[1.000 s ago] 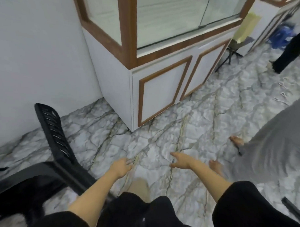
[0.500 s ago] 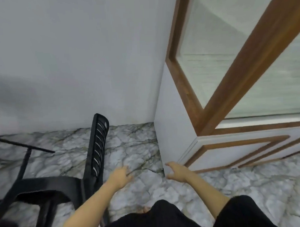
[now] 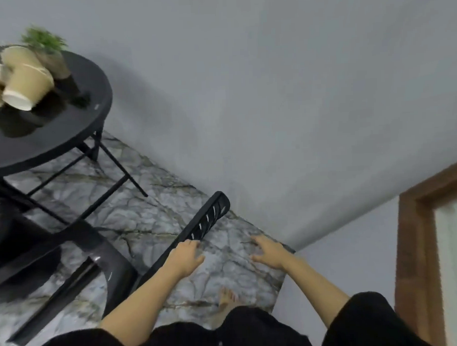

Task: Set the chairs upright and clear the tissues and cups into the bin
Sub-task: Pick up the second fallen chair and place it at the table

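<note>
A black plastic chair (image 3: 106, 257) lies tipped on the marble floor, its slatted back (image 3: 205, 220) pointing toward the wall. My left hand (image 3: 185, 257) rests against the edge of that back with fingers spread, not closed around it. My right hand (image 3: 269, 250) hovers open over the floor to the right, holding nothing. Tan paper cups (image 3: 24, 81) lie on their sides on the round black table (image 3: 73, 131) at the upper left. No tissues or bin are in sight.
A small green potted plant (image 3: 47, 52) stands on the table behind the cups. The grey wall (image 3: 271, 93) runs close behind the chair. A white cabinet with brown wooden trim (image 3: 416, 244) stands at the right. My bare foot (image 3: 226, 298) is on the floor below.
The view has swung left: the cabinet slid off to the right and the table with cups came into sight. My left hand moved onto the chair back's edge.
</note>
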`<move>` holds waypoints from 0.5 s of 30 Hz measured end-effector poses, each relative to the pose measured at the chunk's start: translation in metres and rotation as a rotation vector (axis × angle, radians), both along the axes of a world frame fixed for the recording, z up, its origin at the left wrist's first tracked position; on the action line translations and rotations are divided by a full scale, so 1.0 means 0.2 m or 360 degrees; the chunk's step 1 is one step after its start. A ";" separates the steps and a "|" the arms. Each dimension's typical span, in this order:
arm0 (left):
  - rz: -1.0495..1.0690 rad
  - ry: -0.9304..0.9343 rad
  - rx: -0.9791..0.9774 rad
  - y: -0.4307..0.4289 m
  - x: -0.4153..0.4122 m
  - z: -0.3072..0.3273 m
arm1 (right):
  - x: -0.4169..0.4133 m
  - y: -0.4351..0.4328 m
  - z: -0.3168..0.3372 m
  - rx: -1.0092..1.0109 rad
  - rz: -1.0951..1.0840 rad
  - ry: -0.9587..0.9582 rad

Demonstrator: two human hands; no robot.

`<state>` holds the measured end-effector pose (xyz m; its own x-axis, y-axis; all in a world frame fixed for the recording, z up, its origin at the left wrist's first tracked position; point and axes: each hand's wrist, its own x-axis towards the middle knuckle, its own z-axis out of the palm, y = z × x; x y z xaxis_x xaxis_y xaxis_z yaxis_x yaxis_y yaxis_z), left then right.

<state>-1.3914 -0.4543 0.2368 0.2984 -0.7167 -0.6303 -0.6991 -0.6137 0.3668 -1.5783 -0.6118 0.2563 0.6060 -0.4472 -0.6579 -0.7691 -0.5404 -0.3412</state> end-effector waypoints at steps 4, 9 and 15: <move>0.0291 0.0058 -0.0031 -0.13 0.08 -0.04 | 0.23 -0.30 -0.05 0.0002 0.0237 -0.0018; 0.0515 0.0081 -0.0006 -0.22 0.24 -0.11 | 0.49 -0.51 -0.19 0.0041 0.0476 0.0015; 0.0576 0.0066 0.0032 -0.34 0.40 -0.19 | 0.70 -0.69 -0.30 0.0092 0.0571 0.0005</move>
<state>-1.3115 -0.5223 0.1980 0.5041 -0.5568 -0.6603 -0.4202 -0.8260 0.3757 -1.4374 -0.7494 0.1967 0.7157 -0.1686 -0.6777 -0.5351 -0.7560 -0.3770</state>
